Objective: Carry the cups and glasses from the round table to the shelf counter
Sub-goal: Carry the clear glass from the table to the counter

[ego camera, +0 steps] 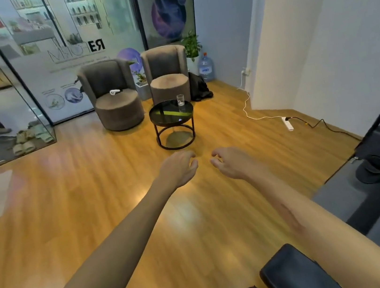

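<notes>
My left hand and right hand were both out in front of me, fingers loosely curled and holding nothing. One clear glass stood near the far edge of the round table, well apart from my hands. I saw no other cup on it, so I judged most of the carrying done and this glass left to fetch. The shelf counter was out of view. The table had a dark glossy top and stood on a wood floor, before two grey armchairs and a glass wall.
</notes>
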